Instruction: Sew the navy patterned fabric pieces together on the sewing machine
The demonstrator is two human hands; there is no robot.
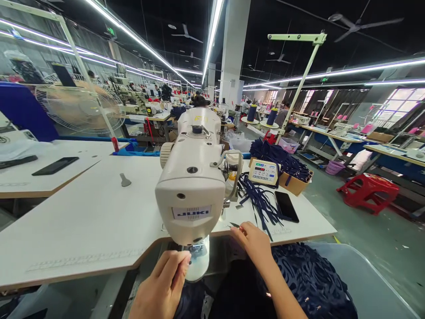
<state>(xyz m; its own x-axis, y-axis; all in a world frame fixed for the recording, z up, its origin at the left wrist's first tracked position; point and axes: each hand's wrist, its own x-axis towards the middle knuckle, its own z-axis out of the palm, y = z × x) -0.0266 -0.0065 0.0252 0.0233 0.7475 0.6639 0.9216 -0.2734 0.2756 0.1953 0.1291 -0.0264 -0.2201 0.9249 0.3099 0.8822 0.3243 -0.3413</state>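
Observation:
My left hand [164,281] is at the front of a white Juki sewing machine [191,195], beside its lit, rounded sewing arm [199,268]. Thumb and forefinger are pinched together just below the machine head; whatever they hold is too small to make out. To the right of the head, my right hand [254,241] is closed around a small dark pointed tool [235,225] above the table's front edge. Most of that tool is hidden by the fingers. Dark navy fabric [191,301] hangs beneath the sewing arm.
Navy straps [260,199] lie right of the machine, near a control panel [264,172], a phone [286,206] and a full cardboard box [295,182]. A clear bin [368,274] holds navy pieces [308,274] at lower right. A metal piece [125,180] rests on the left tabletop [83,221].

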